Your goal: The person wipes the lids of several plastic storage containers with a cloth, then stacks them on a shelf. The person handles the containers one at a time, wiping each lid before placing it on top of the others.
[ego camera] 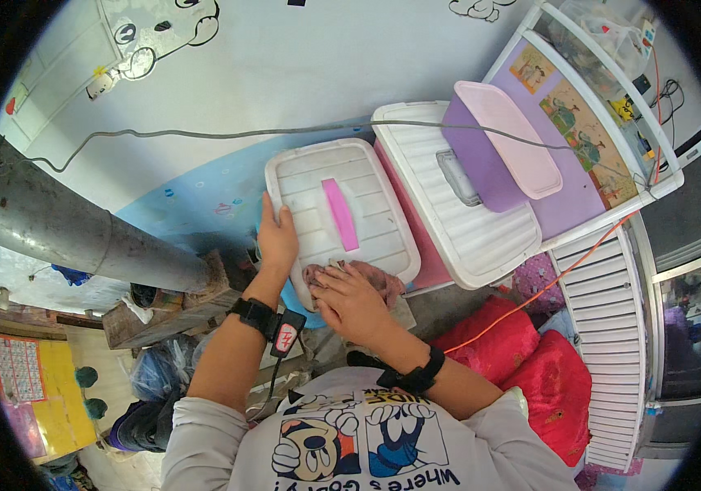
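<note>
In front of me stands a blue plastic storage box under a white ribbed lid with a pink handle. Dark marks spot the lid's surface. My left hand rests along the lid's left edge, its fingers pointing away from me. At the near edge, my right hand lies over a crumpled brownish-pink cloth and presses it against the lid. The cloth is partly hidden beneath the fingers.
To the right is a pink box with a white lid, bearing a purple bin with a pink lid. A grey cable crosses above. A thick metal pipe slants at left. Red bundles lie near my right arm.
</note>
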The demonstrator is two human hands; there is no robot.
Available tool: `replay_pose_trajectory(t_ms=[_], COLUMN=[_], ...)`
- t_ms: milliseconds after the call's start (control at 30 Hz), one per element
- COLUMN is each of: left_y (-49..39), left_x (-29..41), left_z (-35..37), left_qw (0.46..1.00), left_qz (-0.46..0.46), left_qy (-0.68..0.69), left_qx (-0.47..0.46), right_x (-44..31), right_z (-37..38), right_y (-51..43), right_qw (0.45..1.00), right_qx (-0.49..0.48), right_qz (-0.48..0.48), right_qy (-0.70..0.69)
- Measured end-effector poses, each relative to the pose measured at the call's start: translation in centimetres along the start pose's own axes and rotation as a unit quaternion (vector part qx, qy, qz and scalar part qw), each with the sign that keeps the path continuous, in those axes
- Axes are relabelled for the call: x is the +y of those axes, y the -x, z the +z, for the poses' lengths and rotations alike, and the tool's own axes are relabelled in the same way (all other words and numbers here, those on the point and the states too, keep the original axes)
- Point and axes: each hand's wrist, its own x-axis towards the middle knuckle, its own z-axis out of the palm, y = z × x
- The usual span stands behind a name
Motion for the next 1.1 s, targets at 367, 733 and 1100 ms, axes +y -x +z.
replay_pose_trajectory(t_ms=[367, 733, 1100], left_y=[0.1, 0.0, 0.0], left_x=[0.5, 0.7, 0.3], left_z=[-0.5, -0.4, -0.3], left_qw=[1.000, 1.000, 1.000], left_qz=[-0.006, 0.000, 0.004], left_qy=[-0.019, -0.003, 0.009], left_qx=[-0.019, -0.021, -0.012], right_x=[0.6, 4.6, 4.3], right_z=[-0.1, -4.8, -4.7], right_y=[-0.4, 1.7, 1.0], right_qw=[0.998, 0.919, 0.896], right_qx=[-0.003, 0.037, 0.017], right_qz=[0.052, 0.120, 0.128], right_qy=[0.047, 0.373, 0.425])
